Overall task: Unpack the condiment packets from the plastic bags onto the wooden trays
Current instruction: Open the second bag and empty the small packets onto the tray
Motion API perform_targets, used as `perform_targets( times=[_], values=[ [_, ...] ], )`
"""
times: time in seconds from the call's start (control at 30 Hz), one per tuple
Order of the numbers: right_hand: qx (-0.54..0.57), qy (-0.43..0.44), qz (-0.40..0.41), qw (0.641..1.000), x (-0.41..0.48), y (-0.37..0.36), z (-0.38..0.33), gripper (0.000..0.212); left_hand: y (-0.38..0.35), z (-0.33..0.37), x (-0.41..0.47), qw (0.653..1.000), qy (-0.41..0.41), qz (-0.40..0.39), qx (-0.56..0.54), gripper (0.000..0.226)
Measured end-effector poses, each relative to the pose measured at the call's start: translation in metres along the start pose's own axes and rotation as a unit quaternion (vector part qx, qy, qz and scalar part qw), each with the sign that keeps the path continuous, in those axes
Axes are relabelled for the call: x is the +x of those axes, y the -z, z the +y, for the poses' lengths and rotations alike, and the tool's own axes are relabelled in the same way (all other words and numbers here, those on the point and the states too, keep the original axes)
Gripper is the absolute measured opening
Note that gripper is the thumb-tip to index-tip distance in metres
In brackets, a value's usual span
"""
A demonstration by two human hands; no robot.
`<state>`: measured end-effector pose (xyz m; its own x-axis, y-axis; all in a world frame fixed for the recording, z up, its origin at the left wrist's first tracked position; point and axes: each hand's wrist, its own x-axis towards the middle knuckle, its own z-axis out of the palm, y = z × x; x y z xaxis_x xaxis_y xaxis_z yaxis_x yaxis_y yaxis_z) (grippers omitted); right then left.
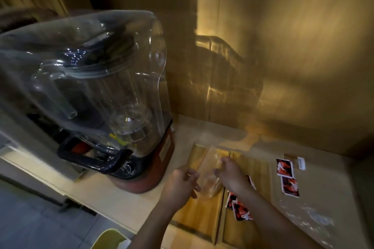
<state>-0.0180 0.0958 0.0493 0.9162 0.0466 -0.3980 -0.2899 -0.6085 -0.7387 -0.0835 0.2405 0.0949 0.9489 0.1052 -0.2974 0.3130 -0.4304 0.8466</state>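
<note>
Both hands grip one clear plastic bag [209, 176] over the wooden trays [198, 214]: left hand [182, 184] pinching its left edge, right hand [232, 176] closed on its right side. Red condiment packets [239, 209] lie on the right tray; two more packets [287, 176] beside it. Blender [97, 95] stands left.

We see two bare forearms coming in from the near edge, with no sleeve, watch, band or ring on either one. The left hand [182, 183] is gloveless, its fingers and knuckles blurred. The right hand [232, 174] is gloveless too, and its wrist runs into a plain forearm towards the near right. Dim light and blur hide the nails and finer marks. No clothing shows at all.
</note>
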Motion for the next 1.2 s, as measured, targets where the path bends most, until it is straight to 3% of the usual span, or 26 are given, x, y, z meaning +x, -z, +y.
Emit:
perform_targets(
  times=[0.03,0.1,0.2,0.37,0.57,0.73,1.0,1.2],
  values=[
    [-0.003,0.008,0.035,0.999,-0.006,0.001,-0.004,0.041,0.0,0.001,0.0,1.0,0.003,-0.011,-0.011,0.018],
    [0.026,0.02,0.081,0.996,-0.016,0.003,-0.011,0.038,0.0,0.002,0.001,0.999,0.012,-0.026,-0.039,0.022],
    [0.158,-0.012,0.018,0.987,-0.032,0.007,-0.02,0.006,-0.002,0.004,0.002,0.994,0.045,-0.051,-0.089,0.023],
    [0.24,-0.037,-0.041,0.969,-0.051,0.011,-0.028,0.018,-0.003,0.006,0.003,0.983,0.059,-0.058,-0.163,0.016],
    [0.224,-0.054,-0.037,0.972,-0.06,0.013,-0.032,0.025,-0.009,0.007,0.0,0.995,0.0,0.001,-0.097,0.013],
    [0.188,-0.071,-0.031,0.979,-0.067,0.017,-0.032,0.022,-0.018,0.005,-0.005,0.997,-0.047,-0.003,-0.066,0.022],
    [0.181,-0.056,-0.084,0.978,-0.071,0.023,-0.03,0.016,-0.016,0.015,-0.013,0.976,0.046,-0.068,-0.2,0.023],
    [0.159,0.006,-0.152,0.976,-0.074,0.02,-0.027,0.027,-0.021,0.013,-0.006,0.99,0.04,-0.049,-0.125,0.017]
  ],
)
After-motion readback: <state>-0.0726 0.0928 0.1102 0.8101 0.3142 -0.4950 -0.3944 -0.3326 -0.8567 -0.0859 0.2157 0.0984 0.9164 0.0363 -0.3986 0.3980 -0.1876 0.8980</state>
